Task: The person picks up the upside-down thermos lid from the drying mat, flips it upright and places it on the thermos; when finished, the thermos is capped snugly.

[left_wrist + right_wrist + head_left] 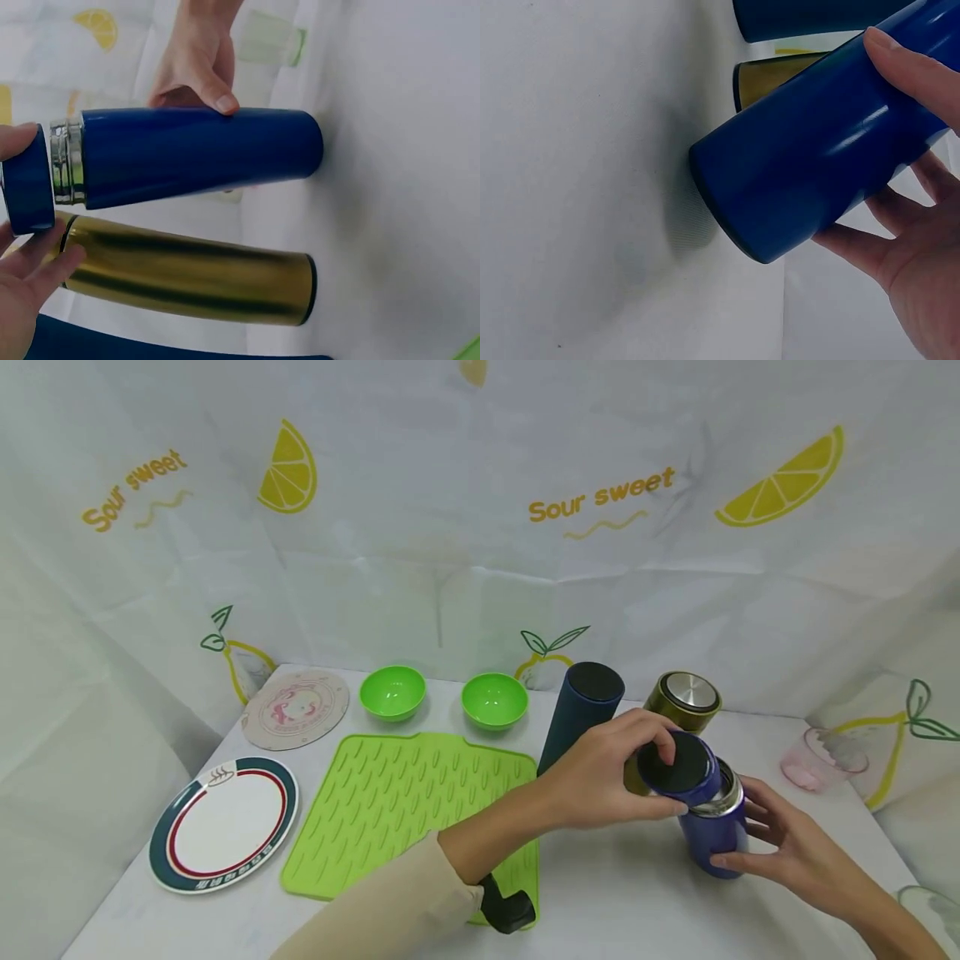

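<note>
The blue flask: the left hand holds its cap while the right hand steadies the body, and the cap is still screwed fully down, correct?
Not quite. The left hand holds the blue cap and the right hand steadies the blue flask, but the cap is off: the left wrist view shows the bare steel threaded neck.

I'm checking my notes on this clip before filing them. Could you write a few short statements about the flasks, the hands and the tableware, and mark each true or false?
1. The left hand holds the blue cap at the top of the blue flask. True.
2. The right hand grips the gold flask. False: it holds the blue flask's body; the gold flask stands untouched behind.
3. Two green bowls sit behind the green mat. True.
4. The striped plate lies on the green mat. False: it lies on the table to the mat's left.
5. The blue flask's steel neck is exposed. True.
</note>
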Demonstrator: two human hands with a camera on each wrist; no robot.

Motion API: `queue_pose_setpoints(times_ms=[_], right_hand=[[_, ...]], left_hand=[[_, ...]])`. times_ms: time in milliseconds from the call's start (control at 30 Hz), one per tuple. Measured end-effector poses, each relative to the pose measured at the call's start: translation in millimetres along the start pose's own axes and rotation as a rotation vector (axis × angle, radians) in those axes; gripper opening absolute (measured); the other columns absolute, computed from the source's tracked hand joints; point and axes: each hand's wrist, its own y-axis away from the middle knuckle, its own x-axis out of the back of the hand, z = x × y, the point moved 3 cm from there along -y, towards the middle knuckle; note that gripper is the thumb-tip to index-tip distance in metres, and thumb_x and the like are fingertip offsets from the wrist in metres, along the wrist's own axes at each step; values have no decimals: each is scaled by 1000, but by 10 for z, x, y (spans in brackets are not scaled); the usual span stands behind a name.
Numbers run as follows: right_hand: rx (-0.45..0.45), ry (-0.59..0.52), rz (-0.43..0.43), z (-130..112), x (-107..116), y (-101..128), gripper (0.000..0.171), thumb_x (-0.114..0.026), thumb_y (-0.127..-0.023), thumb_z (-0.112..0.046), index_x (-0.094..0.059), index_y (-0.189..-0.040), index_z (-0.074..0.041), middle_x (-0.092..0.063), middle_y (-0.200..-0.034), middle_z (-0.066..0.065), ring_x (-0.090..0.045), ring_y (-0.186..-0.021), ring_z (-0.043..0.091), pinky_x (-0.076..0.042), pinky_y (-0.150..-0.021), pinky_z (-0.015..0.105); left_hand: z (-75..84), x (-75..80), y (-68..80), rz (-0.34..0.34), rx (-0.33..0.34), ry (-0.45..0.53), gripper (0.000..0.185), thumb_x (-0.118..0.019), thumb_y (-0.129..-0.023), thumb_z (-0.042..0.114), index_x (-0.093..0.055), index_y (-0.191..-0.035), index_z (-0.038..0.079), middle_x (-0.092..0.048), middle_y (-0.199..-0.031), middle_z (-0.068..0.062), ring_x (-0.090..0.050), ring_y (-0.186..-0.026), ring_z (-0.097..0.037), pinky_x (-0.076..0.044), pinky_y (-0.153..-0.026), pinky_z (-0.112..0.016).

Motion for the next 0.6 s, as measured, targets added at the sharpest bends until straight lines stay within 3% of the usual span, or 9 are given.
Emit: queue_pose_setpoints(times_ms=[133, 333, 600], right_hand=[[-1, -6, -31, 13, -1, -28, 87, -87, -73, 2, -42, -147, -6, -38, -129, -47, -45, -110, -24, -54, -78, 9], [46, -28, -56, -9, 18, -67, 86, -87, -74, 3, -43, -147, -4, -44, -130, -42, -48, -113, -23, -53, -80, 8], [44, -82, -109, -5, 45, -84, 85, -83, -78, 4, -39, -150, -4, -48, -132, -39, -51, -114, -21, -55, -81, 11]], left_hand=[[1, -50, -43, -41, 40, -12, 42, -85, -84, 27, -55, -111, 16, -58, -140, 2, -52, -130, -1, -42, -99, 0], [-8, -72, -54, -67, 96, 58, 43, -83, -86, 24, -52, -114, 16, -55, -144, 1, -53, -116, 2, -50, -83, -1], [-7, -63, -80, -74, 119, 13, 43, -83, -87, 30, -51, -114, 20, -55, -143, 6, -52, -104, 2, -49, -77, -2]])
